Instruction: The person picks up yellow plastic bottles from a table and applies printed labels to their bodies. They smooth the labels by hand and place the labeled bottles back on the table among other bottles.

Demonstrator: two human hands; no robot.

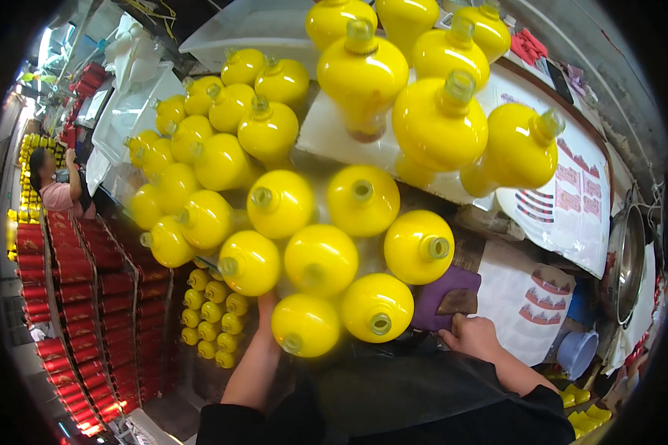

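My left hand [266,305] reaches up behind the near glossy yellow bottles, and its fingers are hidden by them. The closest of these is a round-bodied yellow bottle [305,324] with a short clear glass neck; another yellow bottle [378,307] stands to its right. At the right, my right hand [473,337] is closed, thumb toward a dark brown flat piece [458,302] that lies against a purple cloth [427,305]. Whether the fingers grip that piece or something else cannot be made out. White sheets of printed decals [512,297] lie just beyond this hand.
More yellow bottles [223,161] crowd the far left, and several taller ones [440,126] stand on a white board [323,130]. Red boxes [111,297] are stacked at left, where a person [59,194] works. A blue-grey bucket [576,351] and a metal basin [628,263] are at right.
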